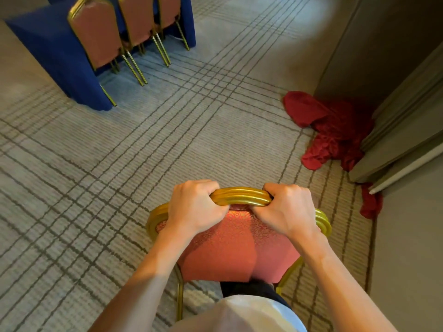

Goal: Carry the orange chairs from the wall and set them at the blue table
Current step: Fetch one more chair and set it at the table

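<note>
While the left hand (194, 207) and the right hand (287, 209) both hold the orange chair (230, 248) by the gold top rail of its back, the chair is directly in front of the person, well apart from the blue desk (48, 51). The fingers (207, 186) of each hand are curled tightly over the rail, with the thumbs on the near side. I cannot tell whether the legs touch the carpet (167, 140).

Three orange chairs (96, 34) already stand side by side at the desk, so this one probably belongs beside them.

Some risks seem real. A red cloth (333, 130) lies crumpled on the carpet by the door frame (395, 140) on the right; a chair leg or a foot could catch in it if the path goes too far that way. The grip is only at the top, so the chair may swing and knock the person's shins. On arrival, its legs could tangle with the thin gold legs of the nearest chair or pull at the desk's blue cover.
</note>
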